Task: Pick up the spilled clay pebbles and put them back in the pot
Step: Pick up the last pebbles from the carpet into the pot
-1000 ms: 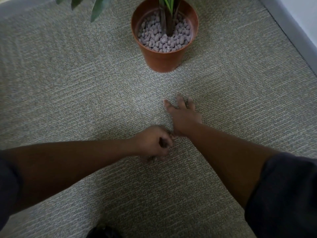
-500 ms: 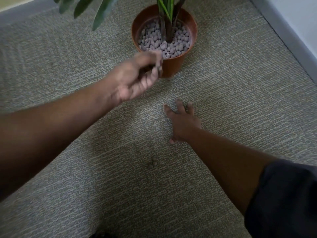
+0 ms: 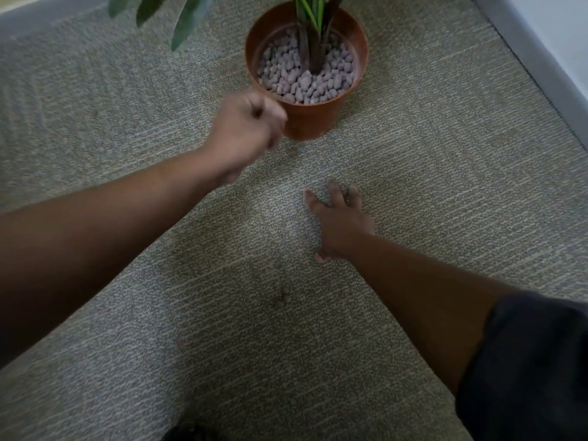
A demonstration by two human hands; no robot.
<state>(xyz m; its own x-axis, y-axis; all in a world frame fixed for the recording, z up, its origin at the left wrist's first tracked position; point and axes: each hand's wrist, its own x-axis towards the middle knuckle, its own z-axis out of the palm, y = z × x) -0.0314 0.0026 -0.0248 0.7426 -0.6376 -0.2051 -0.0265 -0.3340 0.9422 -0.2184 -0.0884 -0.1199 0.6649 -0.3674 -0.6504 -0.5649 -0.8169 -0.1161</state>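
Left hand (image 3: 246,135): blurred beside pot (image 3: 313,119); we cannot tell what its curled fingers hold.
Right hand (image 3: 340,222): fingers spread, empty, on carpet.
Risk: we overlook pebbles (image 3: 284,297).

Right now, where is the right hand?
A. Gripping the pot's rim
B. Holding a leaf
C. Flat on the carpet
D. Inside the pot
C: the right hand lies palm down with fingers spread on the carpet, nearer the camera than the pot and apart from it.
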